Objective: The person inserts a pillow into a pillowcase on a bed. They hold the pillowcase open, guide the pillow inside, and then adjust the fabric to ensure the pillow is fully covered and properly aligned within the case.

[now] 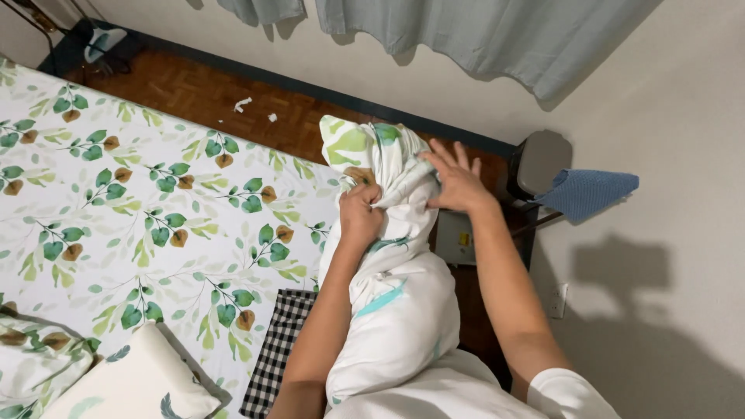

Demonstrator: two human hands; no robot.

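bed sheet [116, 194] with green and brown leaves, left | checked cloth [273, 349] near, on the bed edge | white pillow [132, 384] near left | wood floor [202, 97] far, with paper bits [243, 103] | grey curtain [481, 35] far | blue cloth [590, 192] right | wall socket [557, 300] right

Two hands are in view, the left hand [361, 213] and the right hand [456, 182]. They are on one pillow in a leaf-print pillowcase [392, 271]. One bed [140, 202] carries two more pillows [132, 384] [35, 361] at its lower left corner and one black-and-white checked cloth [278, 345]. Two scraps of white paper [243, 103] [272, 118] lie on the wooden floor. One blue cloth [590, 190] hangs at the right. Two curtain panels [481, 35] [260, 9] hang along the wall.
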